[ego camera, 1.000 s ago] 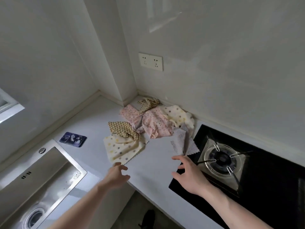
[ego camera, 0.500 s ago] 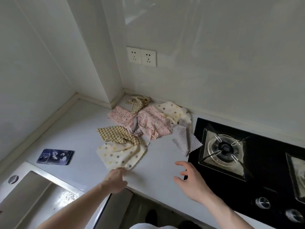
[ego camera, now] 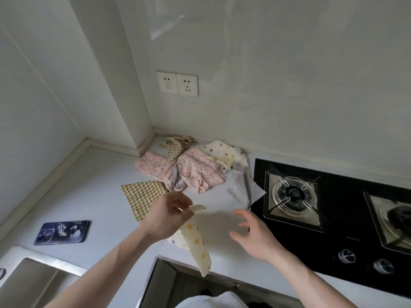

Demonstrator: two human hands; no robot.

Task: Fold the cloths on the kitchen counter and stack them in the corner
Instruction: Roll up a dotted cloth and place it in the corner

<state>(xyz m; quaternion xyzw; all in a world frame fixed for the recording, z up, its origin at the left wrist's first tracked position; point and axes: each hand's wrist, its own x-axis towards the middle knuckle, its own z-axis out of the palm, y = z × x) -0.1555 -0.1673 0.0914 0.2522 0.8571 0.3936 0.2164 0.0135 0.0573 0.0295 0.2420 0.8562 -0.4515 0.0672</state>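
My left hand pinches a corner of a cream cloth with coloured dots and holds it lifted over the counter's front edge, where it hangs down. My right hand hovers beside it, fingers spread, holding nothing. A brown checked cloth lies flat just left of my left hand. Behind, towards the corner, lie two pink floral cloths, another checked cloth, a second cream dotted cloth and a white cloth with zigzag edges.
A black gas hob with burners fills the counter on the right. A dark phone lies at the left, near the steel sink. A double wall socket sits above the corner.
My left hand has taken hold of the cream dotted cloth and lifted it off the counter, uncovering the checked cloth. My right hand came in closer beside it. The view shifted right.
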